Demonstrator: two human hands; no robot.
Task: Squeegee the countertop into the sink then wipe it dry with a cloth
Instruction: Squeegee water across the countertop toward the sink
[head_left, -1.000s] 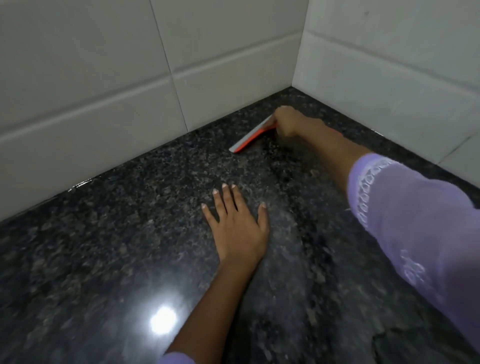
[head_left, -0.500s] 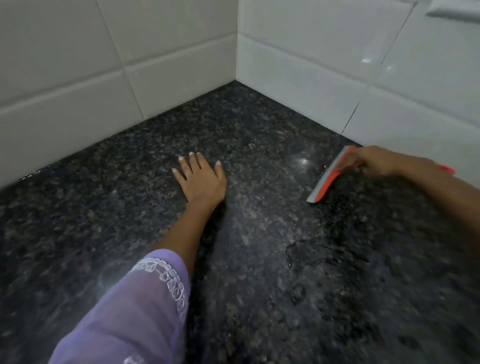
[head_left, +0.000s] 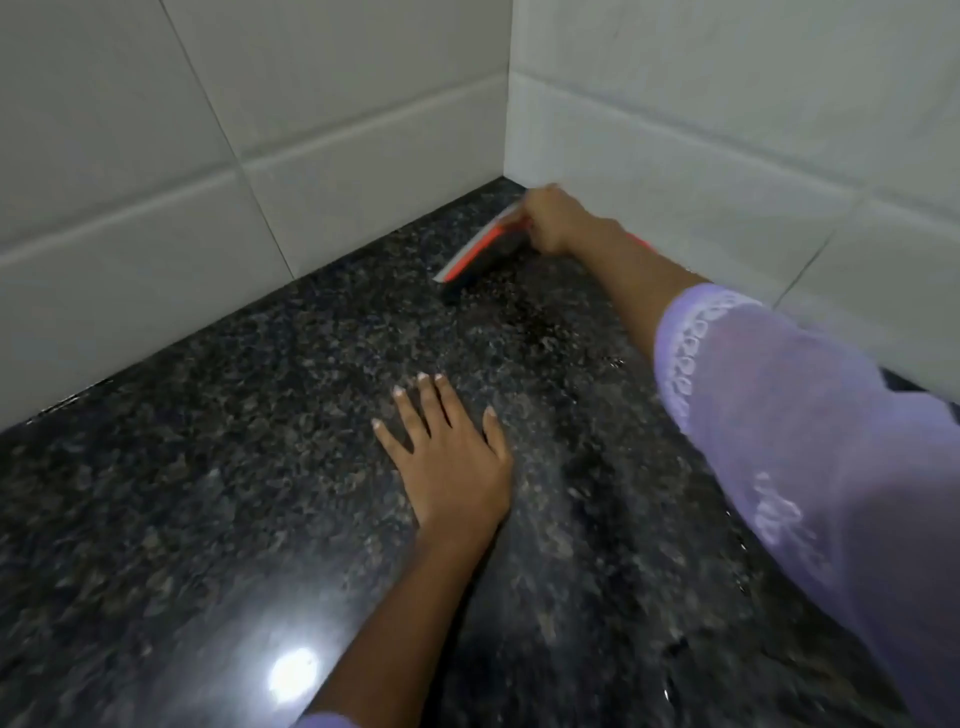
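An orange and grey squeegee (head_left: 475, 247) lies blade-down on the dark speckled granite countertop (head_left: 218, 441), deep in the corner where the two tiled walls meet. My right hand (head_left: 558, 221) is closed around its handle, the arm stretched out in a lilac sleeve. A bit of orange handle shows behind the wrist. My left hand (head_left: 449, 457) rests flat on the countertop in the middle, fingers spread, holding nothing. No sink or cloth is in view.
White tiled walls (head_left: 249, 156) border the counter on the far left and far right sides, meeting at a corner (head_left: 509, 176). A lamp reflection (head_left: 293, 670) shines on the stone near the bottom.
Half a second ago the squeegee was out to the right by the right wall; now my right hand has carried it back into the corner. My left hand stays flat on the counter.
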